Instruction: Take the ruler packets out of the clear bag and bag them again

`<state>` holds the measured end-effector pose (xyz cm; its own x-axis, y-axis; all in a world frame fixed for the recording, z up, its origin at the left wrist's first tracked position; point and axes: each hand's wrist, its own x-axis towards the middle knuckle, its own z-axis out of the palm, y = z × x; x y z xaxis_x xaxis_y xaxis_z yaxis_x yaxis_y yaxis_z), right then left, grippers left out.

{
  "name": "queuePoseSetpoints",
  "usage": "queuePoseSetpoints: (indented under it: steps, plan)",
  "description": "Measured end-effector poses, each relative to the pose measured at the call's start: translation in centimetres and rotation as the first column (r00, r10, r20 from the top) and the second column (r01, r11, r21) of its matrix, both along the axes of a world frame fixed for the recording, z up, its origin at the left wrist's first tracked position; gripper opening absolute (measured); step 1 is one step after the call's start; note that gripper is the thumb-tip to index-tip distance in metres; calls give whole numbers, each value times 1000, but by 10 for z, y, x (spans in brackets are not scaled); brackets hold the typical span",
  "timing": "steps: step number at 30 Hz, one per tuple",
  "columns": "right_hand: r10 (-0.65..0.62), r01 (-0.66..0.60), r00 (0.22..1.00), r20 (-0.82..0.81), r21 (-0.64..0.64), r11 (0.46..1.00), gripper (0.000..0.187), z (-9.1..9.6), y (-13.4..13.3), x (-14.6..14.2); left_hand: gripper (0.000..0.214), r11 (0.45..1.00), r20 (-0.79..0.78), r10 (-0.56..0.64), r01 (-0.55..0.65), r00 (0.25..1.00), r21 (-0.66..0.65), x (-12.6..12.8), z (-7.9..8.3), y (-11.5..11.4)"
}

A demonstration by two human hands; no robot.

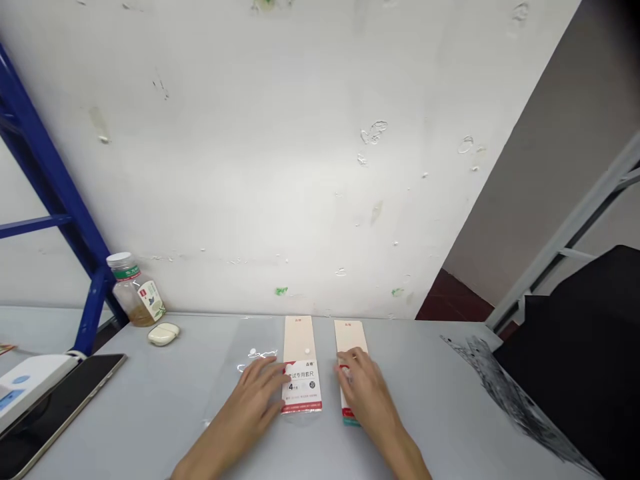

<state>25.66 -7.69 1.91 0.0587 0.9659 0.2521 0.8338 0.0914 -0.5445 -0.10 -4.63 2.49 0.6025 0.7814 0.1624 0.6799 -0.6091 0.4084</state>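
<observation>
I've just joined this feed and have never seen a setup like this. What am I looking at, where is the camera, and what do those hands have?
No machine here: these are a person's own bare hands, seen from one camera worn on their head, looking forward and down. On the grey tabletop lie two long, flat cream card packets. The left hand has its fingers against the edge of the left cream packet, which has a white-and-red label with Chinese print. The right hand lies over the right cream packet. Neither clearly grips anything. Farther back stand a clear jar with a white lid and a pale oval object. A black tablet lies at the left.
</observation>
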Motion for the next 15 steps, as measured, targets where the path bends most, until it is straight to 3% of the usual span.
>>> queuePoseSetpoints:
  steps: [6,11,15]
  plan:
    - [148,-158,982,-114,-83,984,22,1,-12,-26,31,1000,37,-24,24,999,-7,4,-6,-3]
    - [114,-162,939,-324,-126,979,22,4,-12,-29,33,1000,37,-16,17,999,-26,2,-15,0]
    - [82,-169,887,-453,-155,973,25,7,-9,-30,47,995,70,52,-45,996,-94,3,-18,-2]
